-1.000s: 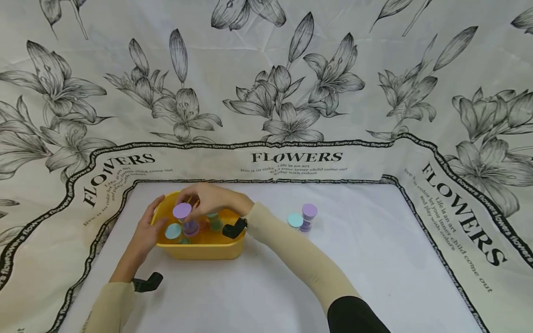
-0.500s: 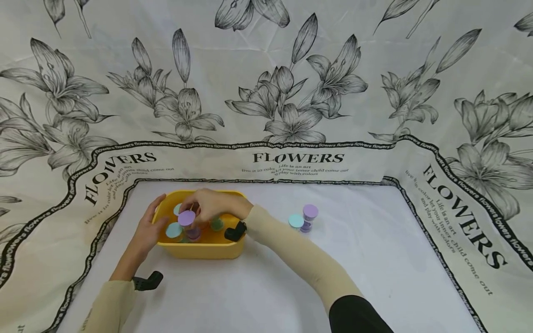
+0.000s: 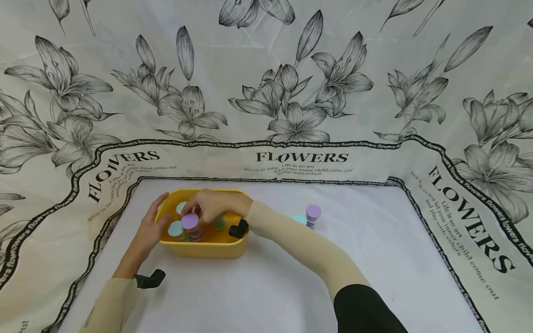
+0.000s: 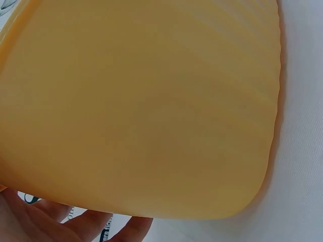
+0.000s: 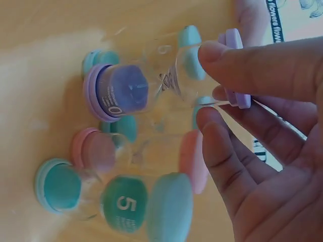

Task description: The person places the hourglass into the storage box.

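Observation:
A purple-capped sand timer (image 3: 189, 221) stands inside a yellow plastic bin (image 3: 204, 249), its purple sand at the lower end. My right hand (image 3: 214, 206) pinches its upper cap between thumb and fingers, as the right wrist view shows. Close by in the bin are a pink-capped sand timer (image 5: 192, 161), a teal-capped sand timer (image 5: 169, 206) marked 5, and other teal-capped ones partly hidden behind the purple timer. My left hand (image 3: 147, 231) holds the bin's left end, its fingers (image 4: 91, 224) along the outside and the thumb over the rim.
Right of the bin on the white table (image 3: 283, 282), another purple-capped timer (image 3: 313, 212) stands beside a teal-capped one (image 3: 299, 218), partly covered by my right sleeve. A flower-printed cloth (image 3: 291, 164) rises behind and beside the table.
My right hand has lowered the purple sand timer a little into the bin. A teal cap behind it has come into sight. My left hand stays on the bin.

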Motion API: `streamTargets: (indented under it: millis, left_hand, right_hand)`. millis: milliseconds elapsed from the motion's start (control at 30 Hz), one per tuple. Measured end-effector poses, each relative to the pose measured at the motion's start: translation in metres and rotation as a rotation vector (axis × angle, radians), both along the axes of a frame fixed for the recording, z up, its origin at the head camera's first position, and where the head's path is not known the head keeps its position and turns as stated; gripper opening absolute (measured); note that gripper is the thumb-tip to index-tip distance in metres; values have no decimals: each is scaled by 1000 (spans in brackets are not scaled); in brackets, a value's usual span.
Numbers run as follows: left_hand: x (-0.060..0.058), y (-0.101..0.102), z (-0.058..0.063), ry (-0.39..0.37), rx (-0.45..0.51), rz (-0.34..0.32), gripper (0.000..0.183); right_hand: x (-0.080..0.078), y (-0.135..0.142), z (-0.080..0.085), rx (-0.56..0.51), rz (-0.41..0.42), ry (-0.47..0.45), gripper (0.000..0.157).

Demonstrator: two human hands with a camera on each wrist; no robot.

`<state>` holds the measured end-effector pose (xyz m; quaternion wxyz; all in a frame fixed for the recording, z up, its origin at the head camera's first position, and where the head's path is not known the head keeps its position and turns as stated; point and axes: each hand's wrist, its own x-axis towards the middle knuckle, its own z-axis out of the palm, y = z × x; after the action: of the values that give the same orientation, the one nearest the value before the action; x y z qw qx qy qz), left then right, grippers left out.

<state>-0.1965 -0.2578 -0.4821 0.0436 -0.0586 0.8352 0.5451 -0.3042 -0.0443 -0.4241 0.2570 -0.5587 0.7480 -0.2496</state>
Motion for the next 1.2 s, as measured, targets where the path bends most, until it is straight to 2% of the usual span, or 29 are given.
streamTargets:
  millis: [133,233,533,800,1200]
  left_hand:
    - [-2,-1,0,-7,-3,5,68]
    - [-3,-2,0,-18,-18,12,68]
    - [-4,-2,-3,-13,-6,4,68]
    - [-3,-1,-1,-6,-3,11,68]
    - [-3,-2,-2,-15,4,6,69]
  right_hand:
    - [-3,-5,-5,40,26,-1,47]
    - [-3,-8,-9,32,36,7,44]
    - [2,-11,-14,43,22,87,40]
    - [1,-9,-14,73,27,50,39]
    - [1,-12,-16,128,19,61,36]
